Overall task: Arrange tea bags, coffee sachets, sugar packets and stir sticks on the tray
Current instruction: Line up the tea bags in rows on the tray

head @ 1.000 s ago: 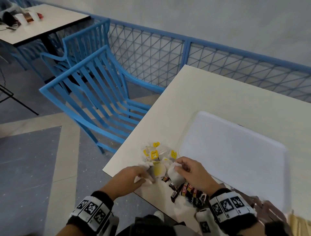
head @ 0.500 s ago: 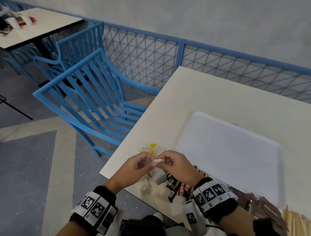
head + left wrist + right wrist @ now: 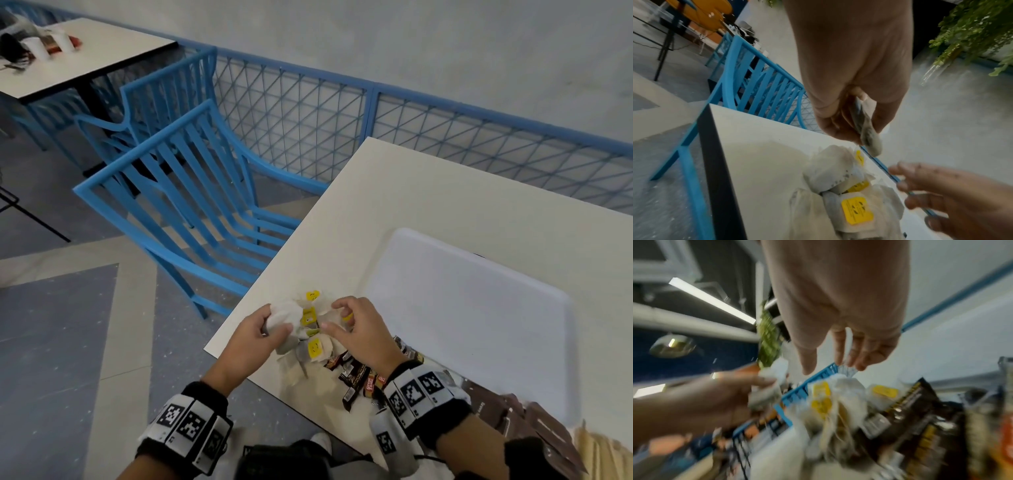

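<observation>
A pile of white tea bags with yellow tags [image 3: 313, 342] lies at the near left corner of the cream table [image 3: 428, 192]. My left hand [image 3: 279, 319] pinches one tea bag [image 3: 287, 312] just left of the pile; in the left wrist view the tea bag [image 3: 869, 138] hangs from my left hand [image 3: 859, 129]. My right hand [image 3: 334, 315] hovers over the pile's right side with loose fingers [image 3: 839, 352] and holds nothing. Dark coffee sachets [image 3: 358, 377] lie under my right wrist. The white tray [image 3: 479, 325] stands bare to the right.
Brown packets [image 3: 534, 421] and pale stir sticks [image 3: 603, 455] lie at the near right edge. A blue chair [image 3: 191, 205] stands left of the table and a blue mesh railing [image 3: 376, 120] runs behind it. Another table [image 3: 85, 58] is at the far left.
Half a second ago both hands met over one tea bag above the pile. They have parted: the left keeps the tea bag, the right has let go and spread over the pile.
</observation>
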Demonstrator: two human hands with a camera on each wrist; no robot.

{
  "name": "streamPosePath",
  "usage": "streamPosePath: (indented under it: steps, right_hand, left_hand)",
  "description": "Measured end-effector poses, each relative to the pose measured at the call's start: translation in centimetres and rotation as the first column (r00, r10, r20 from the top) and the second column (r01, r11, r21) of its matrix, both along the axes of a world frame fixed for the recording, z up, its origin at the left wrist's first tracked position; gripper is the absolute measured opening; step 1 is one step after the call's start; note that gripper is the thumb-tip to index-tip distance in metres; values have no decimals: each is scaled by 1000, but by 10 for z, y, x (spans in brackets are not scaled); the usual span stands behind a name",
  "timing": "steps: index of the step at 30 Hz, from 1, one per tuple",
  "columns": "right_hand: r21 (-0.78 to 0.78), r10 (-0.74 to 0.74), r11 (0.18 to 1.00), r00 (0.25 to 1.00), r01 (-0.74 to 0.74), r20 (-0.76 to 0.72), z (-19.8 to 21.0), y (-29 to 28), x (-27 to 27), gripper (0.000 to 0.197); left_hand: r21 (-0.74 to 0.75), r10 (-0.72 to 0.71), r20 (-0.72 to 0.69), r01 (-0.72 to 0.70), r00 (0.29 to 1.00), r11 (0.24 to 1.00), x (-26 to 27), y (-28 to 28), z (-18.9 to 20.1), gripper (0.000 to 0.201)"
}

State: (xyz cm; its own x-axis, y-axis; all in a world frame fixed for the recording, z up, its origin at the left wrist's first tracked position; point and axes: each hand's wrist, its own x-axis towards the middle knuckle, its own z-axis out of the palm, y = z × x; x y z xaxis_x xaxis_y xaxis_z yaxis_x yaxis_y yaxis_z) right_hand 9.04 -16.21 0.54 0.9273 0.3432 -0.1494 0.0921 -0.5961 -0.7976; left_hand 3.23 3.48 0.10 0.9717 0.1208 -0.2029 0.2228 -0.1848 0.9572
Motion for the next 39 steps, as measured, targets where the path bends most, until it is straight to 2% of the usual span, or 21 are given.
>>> streamPosePath:
  steps: [2,4,6,9,12,17,22,26,28,30,34,37,39]
  right_hand:
    - [-168,41,985,999,-43,-17,-12,0,-4,51]
    - [-276,66,959,998,-70,-22,-21,4,-9,52]
    - [-285,69,956,997,-76,-34,-25,9,-11,45]
    - [-307,106,945,994,-112,-36,-25,15,-11,25]
    - [-236,94,967,995,-99,-34,-22,14,-10,5]
    - [-126,55,990,998,-58,-21,-4,-1,-8,11]
    - [-46,114,993,993,-112,28,24,-15,-7,12]
    - [65,162,985,987,-163,13,48,-14,-6,12]
    - [135,206,971,978,-200,-37,56,-9,-5,11]
    - [177,224,961,973,-211,-55,59,-2,-4,10]
    - [229,174,960,984,-163,-30,56,13,-2,13]
    - [215,155,964,988,-154,13,49,20,0,15]
    - [236,157,959,988,-155,9,45,22,1,12]
  left_hand:
    - [18,22,0,-22,1000,1000,-3,0,-1,25]
    - [55,21,4,-21,1000,998,-4,0,-2,24]
    - [96,15,8,-16,1000,995,-3,-2,-2,23]
    - [129,9,26,-12,1000,992,-1,-5,-1,22]
    - [179,-20,36,13,999,984,-1,-5,0,22]
    - [271,-65,38,53,997,961,-1,-5,-3,21]
    - [274,-42,52,26,998,962,6,-8,-2,14]
    - [199,-76,54,63,996,978,13,-19,2,13]
    - [51,-90,32,88,995,995,14,-24,6,20]
    - [-83,-109,-10,108,994,991,13,-27,13,36]
    - [-305,-198,-54,173,979,936,10,-29,25,51]
    - [-288,-199,-25,184,980,940,9,-22,23,69]
    - [-280,-161,-10,152,987,948,7,-17,22,59]
